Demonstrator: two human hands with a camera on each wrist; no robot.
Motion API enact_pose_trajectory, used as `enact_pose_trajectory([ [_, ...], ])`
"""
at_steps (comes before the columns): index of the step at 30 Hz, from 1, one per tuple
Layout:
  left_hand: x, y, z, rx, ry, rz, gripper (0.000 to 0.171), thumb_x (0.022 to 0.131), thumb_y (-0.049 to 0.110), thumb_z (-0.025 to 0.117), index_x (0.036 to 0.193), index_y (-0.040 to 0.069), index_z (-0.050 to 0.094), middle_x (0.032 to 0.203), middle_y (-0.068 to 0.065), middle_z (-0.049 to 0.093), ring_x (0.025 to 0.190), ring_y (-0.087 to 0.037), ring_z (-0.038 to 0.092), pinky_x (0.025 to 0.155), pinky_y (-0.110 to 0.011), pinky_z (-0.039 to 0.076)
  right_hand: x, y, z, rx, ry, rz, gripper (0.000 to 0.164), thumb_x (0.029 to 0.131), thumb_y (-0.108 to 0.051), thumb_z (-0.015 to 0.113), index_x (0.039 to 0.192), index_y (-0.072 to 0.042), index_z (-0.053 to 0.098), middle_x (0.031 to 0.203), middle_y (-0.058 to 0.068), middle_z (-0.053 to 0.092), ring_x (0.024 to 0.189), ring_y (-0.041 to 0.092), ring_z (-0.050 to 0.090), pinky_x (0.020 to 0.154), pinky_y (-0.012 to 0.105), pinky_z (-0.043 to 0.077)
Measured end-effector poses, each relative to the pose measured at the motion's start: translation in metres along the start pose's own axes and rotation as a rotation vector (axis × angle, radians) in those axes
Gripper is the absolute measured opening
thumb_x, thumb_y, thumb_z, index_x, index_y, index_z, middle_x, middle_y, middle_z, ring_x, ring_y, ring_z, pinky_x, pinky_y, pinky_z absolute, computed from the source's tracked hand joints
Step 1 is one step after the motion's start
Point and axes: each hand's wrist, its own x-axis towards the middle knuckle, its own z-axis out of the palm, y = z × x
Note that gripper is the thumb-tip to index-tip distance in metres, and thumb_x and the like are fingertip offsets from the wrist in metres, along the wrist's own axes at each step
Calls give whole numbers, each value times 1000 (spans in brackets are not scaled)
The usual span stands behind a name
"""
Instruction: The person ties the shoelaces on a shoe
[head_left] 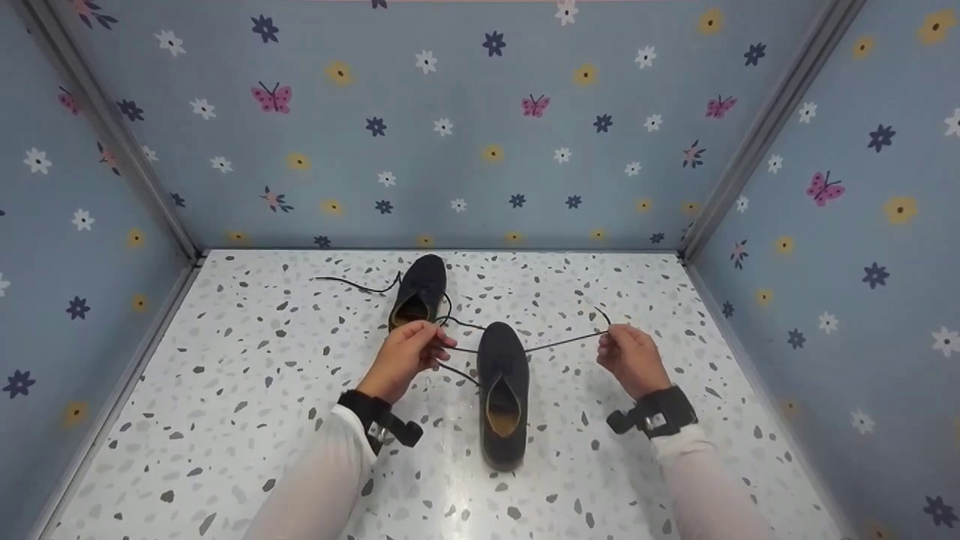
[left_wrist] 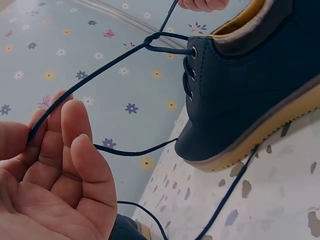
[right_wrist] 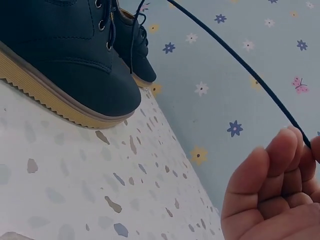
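Though both hands share one item, each holds its own side of it. Near shoe (head_left: 499, 360): dark navy lace-up, serrated tan sole, upright on the speckled tabletop (head_left: 225, 390) between the hands, toe pointing away from the person, presumably so that both lace ends fall within reach. Left hand (head_left: 405, 356): thumb and finger pinch the left lace length (left_wrist: 95, 75), remaining fingers loosely bent. Right hand (head_left: 634, 360): fingertips pinch the right lace length (right_wrist: 240, 60) near its free tip, other fingers half-curled. Lace crossing (left_wrist: 151, 39): sits just off the top eyelets (left_wrist: 194, 51); the hands' wide spread seems meant to keep it drawn. Far shoe (head_left: 424, 281): matching, beyond and left, heel partly hidden by the left hand; its loose lace (head_left: 360, 287) trails leftward, apparently set aside for working room. Surround: flower-and-butterfly panels (head_left: 465, 90).
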Motion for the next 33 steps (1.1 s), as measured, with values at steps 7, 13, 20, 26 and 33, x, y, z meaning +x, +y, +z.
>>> enact_pose_trajectory([
  [7,-5,-14,-8,-17,54,-11,25,101,24,51,95,1,58,81,-4,67,69,-20,62,61,-26,49,-2,9,-16,55,75,58,26,100,-24,51,104,3,51,84,3,57,75,14,57,69,30,53],
  [13,-7,-20,-13,-11,74,-4,24,102,22,49,96,1,57,74,-2,59,59,-15,54,56,-25,46,-2,14,-28,42,121,137,20,102,-21,43,105,-2,48,85,3,56,77,14,55,71,31,52],
  [20,-6,-23,-14,116,69,10,29,102,23,49,99,-5,56,70,-1,53,53,-13,47,50,-23,39,1,16,-35,-17,246,228,31,102,-22,40,121,2,45,90,4,56,77,14,53,69,30,52],
  [26,-7,-23,-19,151,88,-21,28,102,20,49,98,-7,57,67,-2,50,52,-14,43,49,-23,37,5,19,-35,-68,278,283,37,100,-21,42,126,5,45,98,9,60,77,14,55,69,29,54],
  [33,-7,-24,-23,201,117,-30,28,101,16,49,103,-10,58,74,-7,61,51,-14,47,50,-24,40,7,22,-36,-211,264,327,36,99,-25,43,123,3,48,99,10,63,73,13,56,65,28,52],
])
